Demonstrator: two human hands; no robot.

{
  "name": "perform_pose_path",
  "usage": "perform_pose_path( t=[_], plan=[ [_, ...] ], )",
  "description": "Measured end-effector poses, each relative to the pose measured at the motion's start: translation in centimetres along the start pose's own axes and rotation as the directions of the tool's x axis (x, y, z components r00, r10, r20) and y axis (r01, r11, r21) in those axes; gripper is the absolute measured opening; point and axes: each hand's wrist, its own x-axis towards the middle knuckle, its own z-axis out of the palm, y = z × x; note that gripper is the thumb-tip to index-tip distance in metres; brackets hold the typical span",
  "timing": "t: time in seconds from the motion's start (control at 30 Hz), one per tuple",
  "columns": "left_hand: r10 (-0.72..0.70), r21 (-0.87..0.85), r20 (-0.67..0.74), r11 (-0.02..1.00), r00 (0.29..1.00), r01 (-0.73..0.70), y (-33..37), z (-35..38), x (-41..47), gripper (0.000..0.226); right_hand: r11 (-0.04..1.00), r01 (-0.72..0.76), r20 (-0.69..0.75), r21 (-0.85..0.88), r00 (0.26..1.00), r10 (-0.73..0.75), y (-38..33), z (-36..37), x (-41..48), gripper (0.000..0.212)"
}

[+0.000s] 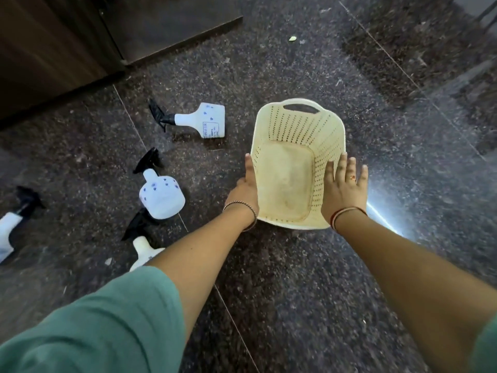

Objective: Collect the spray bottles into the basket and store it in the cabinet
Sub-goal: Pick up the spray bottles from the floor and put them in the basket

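The cream perforated basket [295, 162] sits empty on the dark stone floor [295, 292], my left hand [246, 189] flat against its left wall, my right hand [344, 189] spread open on its right rim. Four white spray bottles with black triggers lie to my left: one far [200, 121], one nearer [161, 193], one under my forearm [144, 251], one at the edge [8, 232]. The wooden cabinet [53, 49] stands beyond
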Motion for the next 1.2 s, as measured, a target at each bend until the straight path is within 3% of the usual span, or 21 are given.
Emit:
perform_pose_path(
  t=[0.1,0.23,0.37,0.5,0.67,0.8,0.93,1.2],
  plan=[
    [0.057,0.128,0.069,0.990,0.996,-0.066,-2.0,0.5,-2.7,0.090,0.998,0.028,0.041,0.051,0.999,-0.030,0.1,0.7,-2.1,0.068],
    [0.067,0.078,0.152,0.994,0.986,-0.079,-5.3,0.5,-6.2,0.077,0.997,0.065,0.063,0.037,0.996,-0.068,-0.3,1.2,-4.4,0.064],
    [0.120,0.153,0.205,0.976,0.971,-0.153,-8.9,0.7,-8.7,0.104,0.967,0.242,0.055,-0.078,0.970,-0.239,-2.2,1.7,-6.3,0.065],
    [0.097,0.160,0.196,0.979,0.976,-0.129,-12.4,0.5,-11.0,0.109,0.965,0.235,0.079,-0.119,0.971,-0.226,-5.0,2.1,-8.7,0.068],
    [0.078,0.087,0.187,0.992,0.979,-0.096,-16.5,-1.0,-13.1,0.097,0.947,0.296,0.087,-0.122,0.954,-0.287,-8.5,3.0,-11.3,0.064],
    [0.119,0.213,0.131,0.966,0.984,-0.145,-20.2,-1.9,-14.4,0.111,0.899,0.435,0.044,-0.049,0.900,-0.433,-11.9,3.4,-13.8,0.068],
    [0.097,0.205,0.112,0.972,0.989,-0.119,-23.5,-3.1,-15.9,0.118,0.818,0.576,0.020,0.009,0.817,-0.576,-16.3,3.3,-16.5,0.067],
    [0.069,0.249,0.101,0.964,0.993,-0.092,-30.6,-6.9,-18.7,0.111,0.784,0.618,-0.019,0.054,0.786,-0.618,-23.2,3.0,-18.6,0.067]
  ],
)
